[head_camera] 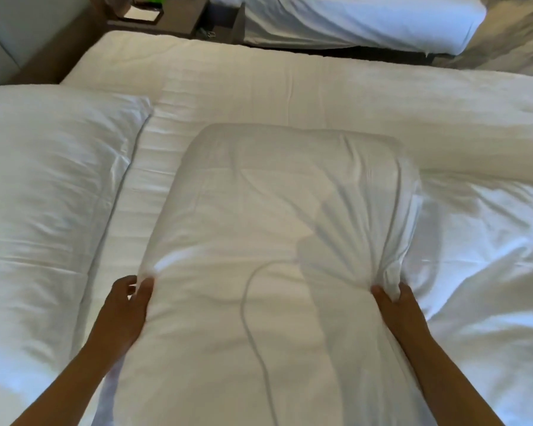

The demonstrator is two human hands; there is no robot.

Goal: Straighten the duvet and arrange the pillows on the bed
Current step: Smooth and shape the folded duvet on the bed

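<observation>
A view from above, looking down over a person's two bare forearms at a white bed. In the centre, a large white pillow is held lengthwise, its far end pointing away from the viewer and its near end running out of the bottom of the frame. The left hand grips the pillow's left edge, fingers curled with a pinch of the pillowcase fabric between them. The right hand is closed on the pillow's right edge, where the fabric bunches into gathered folds that fan out from the grip. A thin grey curved line, which may be a shadow or a cord, runs down the middle of the pillow; it cannot be told which. To the left, a second white pillow lies on the bed, just beside the held one, with a strip of white sheet showing between them. To the right and along the far side, a rumpled white duvet lies in soft creases, its far edge forming a thick roll across the bed. Beyond the bed, at the top, stands a dark wooden nightstand, and to its right a second bed with white bedding
</observation>
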